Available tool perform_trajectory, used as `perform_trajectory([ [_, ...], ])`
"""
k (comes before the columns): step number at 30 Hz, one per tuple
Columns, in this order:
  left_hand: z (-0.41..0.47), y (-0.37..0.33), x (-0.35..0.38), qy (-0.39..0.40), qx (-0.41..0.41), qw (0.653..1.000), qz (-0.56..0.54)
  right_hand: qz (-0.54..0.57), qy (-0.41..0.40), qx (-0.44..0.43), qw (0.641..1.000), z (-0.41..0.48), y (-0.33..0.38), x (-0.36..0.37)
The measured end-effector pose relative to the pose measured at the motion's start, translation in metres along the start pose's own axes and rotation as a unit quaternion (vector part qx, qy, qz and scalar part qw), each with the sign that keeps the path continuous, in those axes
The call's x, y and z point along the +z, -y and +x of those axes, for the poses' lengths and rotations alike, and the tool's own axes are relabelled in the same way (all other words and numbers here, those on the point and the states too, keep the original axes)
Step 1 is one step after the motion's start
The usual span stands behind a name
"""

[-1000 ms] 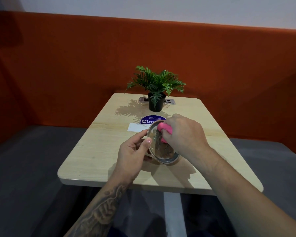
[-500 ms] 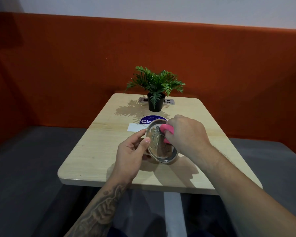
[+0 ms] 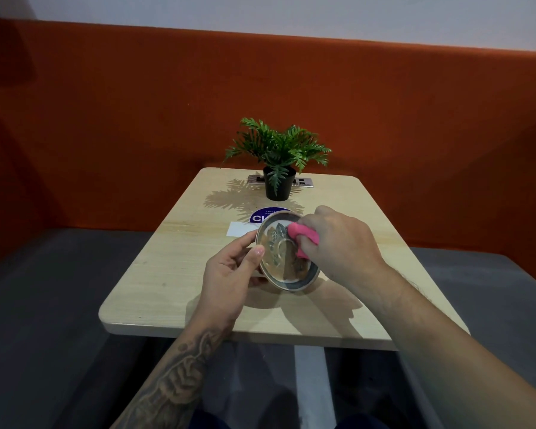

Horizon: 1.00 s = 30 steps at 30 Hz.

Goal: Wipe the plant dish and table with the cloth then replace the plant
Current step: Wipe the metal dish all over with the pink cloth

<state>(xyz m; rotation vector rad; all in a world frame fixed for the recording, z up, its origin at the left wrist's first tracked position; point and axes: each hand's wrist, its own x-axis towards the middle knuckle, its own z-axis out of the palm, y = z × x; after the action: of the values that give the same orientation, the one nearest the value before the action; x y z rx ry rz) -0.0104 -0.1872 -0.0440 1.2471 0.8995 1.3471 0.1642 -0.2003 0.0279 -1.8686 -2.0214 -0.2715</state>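
Observation:
My left hand [image 3: 229, 274] grips the round metal plant dish [image 3: 283, 261] by its left rim, tilted up above the middle of the light wooden table [image 3: 167, 274]. My right hand [image 3: 341, 246] holds a bunched pink cloth [image 3: 304, 238] and presses it against the dish's inner face near the upper right. The green fern in a black pot [image 3: 277, 184] stands upright at the far end of the table, apart from both hands.
A blue round sticker [image 3: 262, 215] and a white card [image 3: 240, 229] lie on the table behind the dish. A metal socket panel [image 3: 304, 181] sits behind the pot. Orange padded bench backs surround the table, with grey seats to left and right.
The cloth has shifted slightly across the upper part of the dish as my right hand rubs it. My left hand holds the dish in nearly the same place.

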Motion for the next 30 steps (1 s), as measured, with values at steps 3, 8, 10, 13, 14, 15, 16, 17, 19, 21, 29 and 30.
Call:
perform_trajectory([
  [3, 0.000, 0.000, 0.001, 0.005, 0.000, 1.000, -0.009, -0.007, 0.016, 0.008, 1.000, 0.001, -0.003, -0.001],
  [8, 0.004, 0.000, -0.002, -0.002, -0.018, 0.999, -0.048, 0.017, -0.012, -0.008, 1.000, 0.002, -0.006, 0.001],
  [10, 0.005, 0.000, -0.002, -0.007, -0.022, 0.998, -0.062, 0.019, -0.005, -0.010, 1.000, 0.001, -0.007, 0.002],
  [13, 0.005, -0.001, -0.002, -0.017, -0.020, 0.997, -0.071, -0.015, 0.044, -0.009, 0.999, 0.002, -0.009, 0.004],
  [14, 0.005, -0.001, -0.002, -0.018, -0.020, 0.997, -0.072, -0.025, 0.054, -0.011, 0.998, 0.001, -0.009, 0.004],
  [15, 0.005, -0.001, -0.003, -0.018, -0.021, 0.997, -0.070, -0.029, 0.051, -0.014, 0.998, 0.000, -0.010, 0.005],
  [16, 0.006, 0.000, -0.002, -0.017, -0.020, 0.997, -0.067, -0.027, 0.034, -0.018, 0.999, -0.001, -0.011, 0.005],
  [17, 0.006, 0.000, -0.002, -0.015, -0.019, 0.998, -0.064, -0.017, 0.011, -0.022, 1.000, -0.003, -0.011, 0.005],
  [19, 0.005, 0.000, -0.002, -0.011, -0.015, 0.998, -0.062, -0.006, -0.013, -0.025, 1.000, -0.005, -0.012, 0.005],
  [21, 0.003, 0.000, -0.002, -0.006, -0.010, 0.998, -0.058, -0.019, 0.019, -0.017, 1.000, -0.005, -0.012, 0.008],
  [29, 0.003, -0.001, -0.002, -0.010, -0.008, 0.998, -0.056, -0.026, 0.032, -0.001, 0.999, -0.007, -0.011, 0.012],
  [30, 0.003, 0.000, -0.003, -0.010, -0.009, 0.998, -0.054, -0.027, 0.044, 0.000, 0.999, -0.008, -0.010, 0.013],
])
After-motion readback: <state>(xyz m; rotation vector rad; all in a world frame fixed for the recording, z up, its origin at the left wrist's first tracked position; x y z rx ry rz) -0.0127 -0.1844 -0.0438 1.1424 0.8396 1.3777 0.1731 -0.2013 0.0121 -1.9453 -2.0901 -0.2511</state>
